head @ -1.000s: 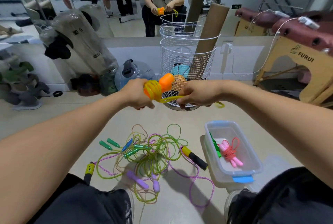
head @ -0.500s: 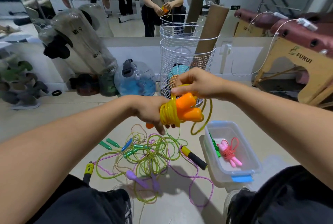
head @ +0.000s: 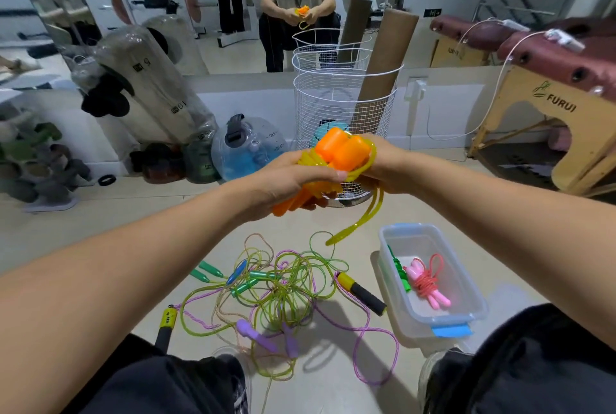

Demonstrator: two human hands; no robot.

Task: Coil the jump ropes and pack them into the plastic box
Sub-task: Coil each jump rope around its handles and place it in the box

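Your left hand [head: 286, 180] and right hand [head: 383, 167] both gripped the orange-handled jump rope [head: 340, 150], its yellow loop dangling, held up beyond the plastic box [head: 466, 287] at near right.

The person has 2 bare forearms [head: 140, 280], black trousers [head: 533, 363] at 5 and 7 o'clock, and grey shoes [head: 433, 367].

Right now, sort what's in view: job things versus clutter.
Job: orange rope in both hands; tangled ropes on floor; box with pink rope.
Clutter: wire basket, water bag, cardboard tube, bench.
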